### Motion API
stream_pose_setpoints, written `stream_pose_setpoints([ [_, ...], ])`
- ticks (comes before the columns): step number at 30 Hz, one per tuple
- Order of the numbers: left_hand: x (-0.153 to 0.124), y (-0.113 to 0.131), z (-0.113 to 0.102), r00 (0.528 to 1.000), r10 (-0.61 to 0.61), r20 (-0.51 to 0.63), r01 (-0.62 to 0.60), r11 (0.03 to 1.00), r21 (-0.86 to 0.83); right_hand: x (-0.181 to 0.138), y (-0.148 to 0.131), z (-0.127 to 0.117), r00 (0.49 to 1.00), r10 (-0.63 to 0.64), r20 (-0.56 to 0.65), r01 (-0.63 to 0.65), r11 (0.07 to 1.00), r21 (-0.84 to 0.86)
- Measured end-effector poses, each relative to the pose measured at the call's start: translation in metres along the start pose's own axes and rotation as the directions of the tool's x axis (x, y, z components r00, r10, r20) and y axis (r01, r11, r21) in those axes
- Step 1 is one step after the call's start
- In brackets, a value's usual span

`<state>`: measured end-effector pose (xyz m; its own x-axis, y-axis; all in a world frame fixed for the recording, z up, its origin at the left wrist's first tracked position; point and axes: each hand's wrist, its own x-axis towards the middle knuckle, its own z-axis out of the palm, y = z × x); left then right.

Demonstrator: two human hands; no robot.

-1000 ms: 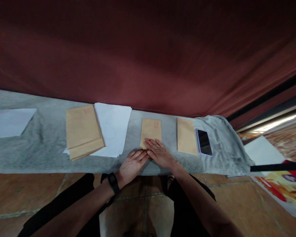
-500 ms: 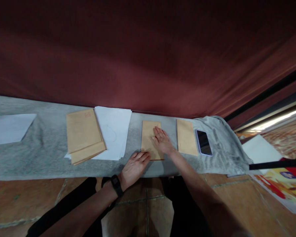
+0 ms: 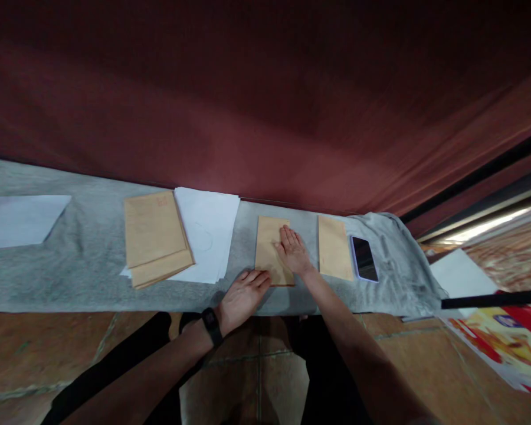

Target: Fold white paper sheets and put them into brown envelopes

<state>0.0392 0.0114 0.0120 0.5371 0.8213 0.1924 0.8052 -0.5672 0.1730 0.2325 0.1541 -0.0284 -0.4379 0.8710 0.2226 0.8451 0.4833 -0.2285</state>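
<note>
A brown paper envelope (image 3: 268, 248) lies flat on the grey cloth in front of me. My right hand (image 3: 294, 251) rests on its right half, palm down with the fingers stretched out. At its lower left corner, my left hand (image 3: 246, 292) lies flat, fingertips on the envelope's edge and a black watch on the wrist. To the right, apart from my right hand, is another brown envelope (image 3: 334, 248). Further left, a stack of brown envelopes (image 3: 154, 230) overlaps a pile of white paper sheets (image 3: 212, 236) with a faint curved line on the top one.
A phone (image 3: 364, 258) lies right of the second envelope. White paper (image 3: 22, 219) sits at the far left of the grey cloth (image 3: 88, 271). Behind the narrow surface hangs a dark red curtain (image 3: 248, 130). A colourful printed box (image 3: 508, 339) is at the lower right.
The view has shifted slightly. Both hands keep nearly the same places on the envelope; no object has visibly been moved.
</note>
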Motion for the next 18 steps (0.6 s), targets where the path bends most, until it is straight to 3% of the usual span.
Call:
stream_pose_setpoints([
  [11, 0.001, 0.001, 0.002, 1.0, -0.003, -0.023, 0.003, 1.0, -0.028, -0.049, -0.016, -0.012, 0.989, -0.101, 0.109, 0.097, 0.994, 0.047],
  [18, 0.0, -0.002, 0.011, 0.992, -0.1, -0.082, 0.077, 0.966, -0.245, -0.085, -0.022, -0.031, 0.967, -0.161, 0.197, 0.125, 0.975, 0.185],
])
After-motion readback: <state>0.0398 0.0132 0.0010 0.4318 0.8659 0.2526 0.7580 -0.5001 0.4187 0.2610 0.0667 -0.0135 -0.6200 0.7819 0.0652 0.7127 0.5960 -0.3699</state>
